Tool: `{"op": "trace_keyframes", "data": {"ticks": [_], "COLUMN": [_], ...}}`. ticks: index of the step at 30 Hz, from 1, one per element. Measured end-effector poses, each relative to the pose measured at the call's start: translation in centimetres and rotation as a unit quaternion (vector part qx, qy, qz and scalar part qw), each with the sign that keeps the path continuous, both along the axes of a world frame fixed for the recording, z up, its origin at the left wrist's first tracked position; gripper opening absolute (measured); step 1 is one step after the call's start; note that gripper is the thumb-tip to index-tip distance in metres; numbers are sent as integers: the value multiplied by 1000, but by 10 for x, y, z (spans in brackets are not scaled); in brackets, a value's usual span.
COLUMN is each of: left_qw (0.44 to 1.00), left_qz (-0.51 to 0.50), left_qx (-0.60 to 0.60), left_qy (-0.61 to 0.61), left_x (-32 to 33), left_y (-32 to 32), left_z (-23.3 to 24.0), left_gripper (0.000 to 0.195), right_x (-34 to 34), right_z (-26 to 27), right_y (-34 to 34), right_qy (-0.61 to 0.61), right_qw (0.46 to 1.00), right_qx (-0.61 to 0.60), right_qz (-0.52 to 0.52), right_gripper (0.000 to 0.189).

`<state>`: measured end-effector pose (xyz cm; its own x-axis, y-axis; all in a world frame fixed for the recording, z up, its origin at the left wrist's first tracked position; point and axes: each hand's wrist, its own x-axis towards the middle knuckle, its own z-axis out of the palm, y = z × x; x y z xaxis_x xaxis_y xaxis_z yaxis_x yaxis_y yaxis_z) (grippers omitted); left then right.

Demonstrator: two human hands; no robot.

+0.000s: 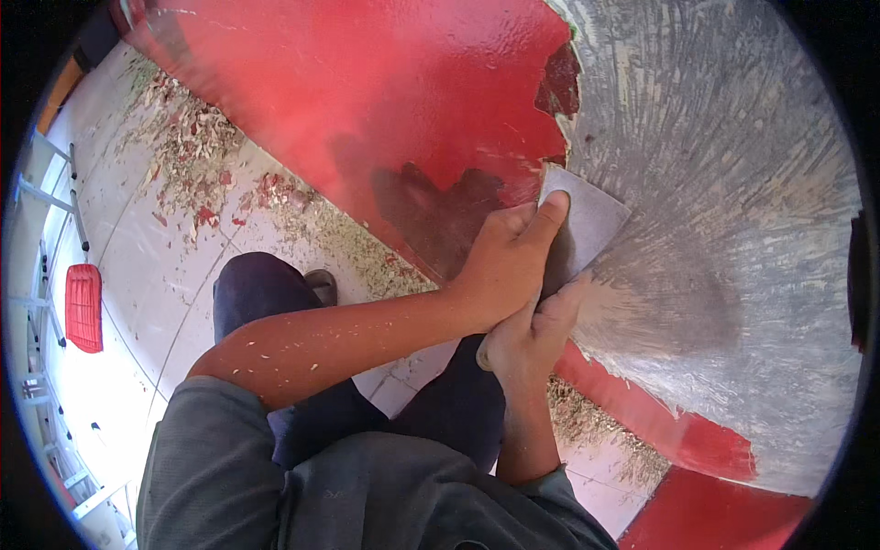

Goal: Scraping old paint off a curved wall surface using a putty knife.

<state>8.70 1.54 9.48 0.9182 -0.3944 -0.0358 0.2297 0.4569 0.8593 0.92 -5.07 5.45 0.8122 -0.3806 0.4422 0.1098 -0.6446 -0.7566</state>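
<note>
Both my hands are on a wide flat-bladed scraper [590,218], its blade pale grey and lying against the large panel. My left hand [498,265] wraps it, with the thumb stretched along the blade. Just below, touching it, my right hand [540,326] closes around the handle, which is mostly hidden; a pale round end shows by the wrist. The blade's far corner meets the ragged edge of a glossy red coating [412,82]. To the right lies a grey, streaked bare surface [694,165]. A darker red patch [560,79] shows along the torn edge.
Flakes and chips of coating [199,130] litter the tiled floor [185,275] along the panel's lower edge. At the far left are a metal ladder [48,196] and a red plastic slatted object [84,308]. My knees are close under the panel.
</note>
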Motion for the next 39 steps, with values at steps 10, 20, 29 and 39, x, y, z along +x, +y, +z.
{"op": "trace_keyframes", "data": {"ticks": [10,20,29,39], "left_qw": [1000,999,977,974], "left_qz": [-3,14,83,78], "left_qx": [24,25,127,141], "left_qy": [-9,-32,-151,-162], "left_x": [-5,-3,7,18], "left_y": [8,5,7,20], "left_z": [1,6,-4,12], "left_gripper": [45,44,48,48], "right_x": [-5,3,10,35], "right_z": [7,22,13,27], "right_y": [13,17,17,28], "right_qy": [0,7,3,-78], "right_qw": [997,991,985,991], "right_qx": [72,130,156,86], "right_qz": [40,43,68,61], "right_gripper": [50,52,50,50]}}
